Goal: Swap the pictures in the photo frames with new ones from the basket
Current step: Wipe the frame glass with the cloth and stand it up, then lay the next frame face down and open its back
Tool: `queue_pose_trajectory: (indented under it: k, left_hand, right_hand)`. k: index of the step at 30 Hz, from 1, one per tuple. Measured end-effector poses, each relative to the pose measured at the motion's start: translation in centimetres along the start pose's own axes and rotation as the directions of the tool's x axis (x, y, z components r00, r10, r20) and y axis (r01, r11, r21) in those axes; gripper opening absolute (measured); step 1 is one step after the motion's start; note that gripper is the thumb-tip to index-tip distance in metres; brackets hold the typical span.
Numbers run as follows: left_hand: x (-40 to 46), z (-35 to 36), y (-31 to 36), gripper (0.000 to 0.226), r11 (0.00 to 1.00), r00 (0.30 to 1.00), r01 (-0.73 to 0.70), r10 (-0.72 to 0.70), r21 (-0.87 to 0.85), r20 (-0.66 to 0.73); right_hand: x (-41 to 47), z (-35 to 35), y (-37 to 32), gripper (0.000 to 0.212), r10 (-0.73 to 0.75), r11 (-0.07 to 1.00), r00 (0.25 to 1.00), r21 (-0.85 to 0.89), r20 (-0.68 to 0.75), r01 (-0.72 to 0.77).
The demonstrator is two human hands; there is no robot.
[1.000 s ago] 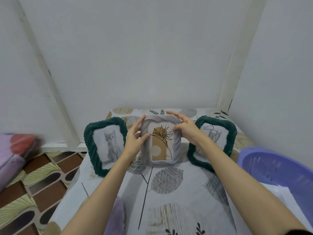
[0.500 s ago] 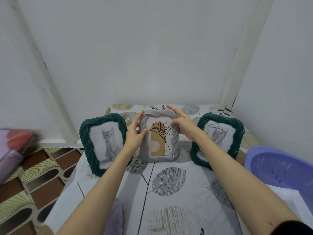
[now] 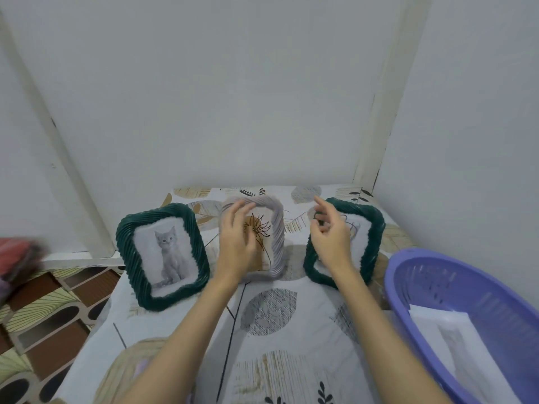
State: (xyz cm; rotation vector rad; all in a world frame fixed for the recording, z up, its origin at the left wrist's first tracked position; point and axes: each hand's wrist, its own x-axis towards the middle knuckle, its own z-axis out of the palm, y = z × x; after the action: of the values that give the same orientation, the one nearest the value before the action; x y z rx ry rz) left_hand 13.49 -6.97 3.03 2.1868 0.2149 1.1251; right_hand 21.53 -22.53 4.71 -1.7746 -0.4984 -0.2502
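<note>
Three woven photo frames stand in a row at the back of the table. The left green frame [image 3: 163, 255] holds a grey kitten picture. The middle grey frame [image 3: 277, 228] holds a beige picture with a line-drawn plant. My left hand [image 3: 236, 243] hovers in front of it with relaxed fingers and covers its left half; contact cannot be told. My right hand [image 3: 329, 237] holds nothing, its fingers loosely curled, in front of the right green frame [image 3: 372, 237], whose picture is mostly hidden. White pictures [image 3: 455, 333] lie in the purple basket [image 3: 408, 290].
The table wears a leaf-patterned cloth [image 3: 268, 310] and sits in a corner between white walls. A patterned brown floor [image 3: 43, 316] lies to the left, with a blurred red and purple thing [image 3: 17, 258] at the left edge.
Both hands gripped the grey frame by its sides before; now they have let go. My right hand has drifted right, in front of the right green frame. The grey frame stands by itself.
</note>
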Motion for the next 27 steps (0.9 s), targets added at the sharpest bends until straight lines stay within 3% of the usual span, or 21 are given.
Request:
queue_pose_trajectory:
  k: [2, 5, 8, 12, 14, 20, 23, 27]
  left_hand:
    - [-0.6, 2.1, 1.9, 0.042, 0.997, 0.994, -0.044, 0.051, -0.069, 0.094]
    - [-1.2, 5.1, 4.0, 0.054, 0.962, 0.937, 0.171, -0.091, -0.214, 0.338]
    - [-1.4, 7.2, 4.7, 0.071, 0.855, 0.815, 0.429, -0.229, -0.29, 0.532]
    - [-1.4, 8.8, 4.9, 0.083, 0.778, 0.666, 0.587, -0.308, -0.223, 0.679]
    - [-1.5, 8.8, 5.1, 0.087, 0.785, 0.675, 0.578, -0.304, -0.225, 0.672]
    - [-2.1, 5.8, 5.6, 0.08, 0.89, 0.836, 0.373, -0.199, -0.264, 0.511]
    - [-2.3, 2.8, 6.0, 0.078, 0.842, 0.857, 0.385, -0.175, -0.377, 0.485]
    - [-3.2, -1.4, 6.8, 0.076, 0.732, 0.829, 0.486, -0.214, -0.477, 0.516]
  right_hand:
    - [-2.0, -1.3, 0.6, 0.049, -0.081, 0.991, 0.98, -0.117, -0.179, 0.06]
    - [-3.6, -2.2, 1.6, 0.062, -0.099, 0.974, 0.947, -0.225, -0.305, 0.03]
    - [-3.6, -2.8, 2.6, 0.083, 0.023, 0.939, 0.943, -0.316, -0.333, -0.135]
    - [-3.0, -3.3, 3.3, 0.092, 0.253, 0.901, 0.91, -0.263, -0.33, -0.346]
    - [-3.0, -3.5, 3.3, 0.092, 0.243, 0.912, 0.919, -0.249, -0.311, -0.326]
    - [-4.4, -3.6, 2.1, 0.085, 0.247, 0.939, 0.927, -0.167, -0.284, -0.301]
    - [-5.4, -4.5, 0.9, 0.076, 0.185, 0.97, 0.949, -0.109, -0.255, -0.219]
    - [-7.0, -6.7, -1.4, 0.078, 0.132, 0.99, 0.99, 0.061, -0.045, -0.129]
